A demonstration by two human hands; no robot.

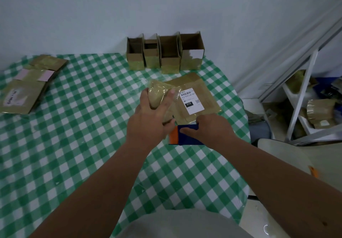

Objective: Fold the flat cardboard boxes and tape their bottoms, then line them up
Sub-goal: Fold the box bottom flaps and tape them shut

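A cardboard box (196,93) with a white shipping label lies on the green checked table (74,145), right of centre. My left hand (149,119) grips its taped left flap, fingers curled over the edge. My right hand (211,128) holds a blue and orange tape dispenser (177,136) against the box's near edge. Several folded boxes (164,54) stand open-topped in a row at the table's far edge by the wall. A pile of flat boxes (27,88) lies at the far left.
A metal shelf frame (303,97) with cardboard scraps stands on the floor at the right. The wall runs right behind the row of boxes. The table's right edge drops off close to the box.
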